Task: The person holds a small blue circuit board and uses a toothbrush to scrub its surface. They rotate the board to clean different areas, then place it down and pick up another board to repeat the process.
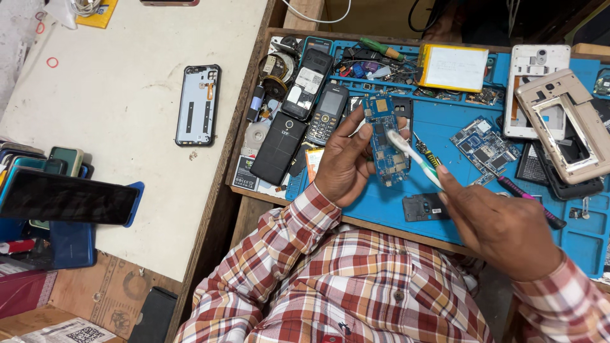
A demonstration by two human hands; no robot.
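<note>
The blue circuit board (pixel 385 140) sits in the middle of the frame, held upright in the left hand (pixel 346 162), whose fingers are clenched around its left edge and back. The right hand (pixel 502 222) grasps a white and green toothbrush (pixel 416 157), and its bristles touch the board's upper right face. Judging by this, the brushing is under way: the board is out of its casing and its face looks fairly clean, but nothing shows it refitted, so cleaning and reassembly seem to be left.

Just below the board lies a small black part (pixel 424 206) on the blue mat (pixel 445 127) that covers the wooden tray. To the right are a 2nd circuit board (pixel 486 147), a pink-handled tool (pixel 530 200) and 2 pale phone frames (pixel 559 114). To the left lie 3 dark phones (pixel 298 114), near the tray's left wall. At the upper middle rests a yellow-edged battery (pixel 452 67). Further left, on the white surface (pixel 127 76), is a phone back cover (pixel 198 105), well apart from the tray, and a stack of phones (pixel 57 190) at the left edge.
</note>
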